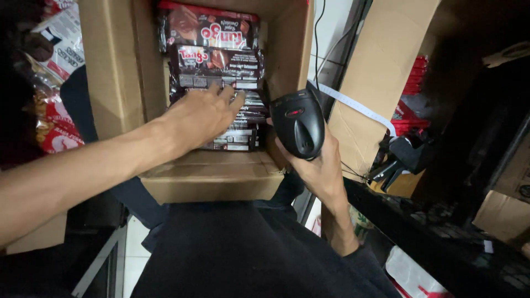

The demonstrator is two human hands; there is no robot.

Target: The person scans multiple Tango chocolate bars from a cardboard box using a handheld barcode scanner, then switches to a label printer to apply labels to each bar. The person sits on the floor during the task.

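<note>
Cardboard box (215, 179): brown, open at the top, flaps raised at left and right; it sits near the middle of the view, against the person's dark clothing.
Contents: dark brown snack packs (218, 65) with red edging, lying flat and stacked in a row that runs from the near end of the box to the far end.
Left hand (201, 116): reaches in from the left, palm down, resting on the nearer packs inside the box.
Left fingers (234, 99): spread and flat on the top pack, not curled around it; open, gripping nothing.
Right hand (320, 165): raised just right of the box, beside its near right corner.
Right fingers (331, 144): closed around the handle of a black handheld scanner (298, 121); only their edges show behind the scanner body.
Scanner: head tilted toward the box, just right of the packs the left hand covers; red mark on its upper face; touching the box wall or not, cannot tell.
Cable: thin black cord (317, 38) runs up along the far right of the box.
Left edge: red and white snack bags (55, 129), partly cut off.
Right side: second cardboard carton (381, 72) with white tape, red packs (414, 77) behind it, dark shelf (441, 221) below.
</note>
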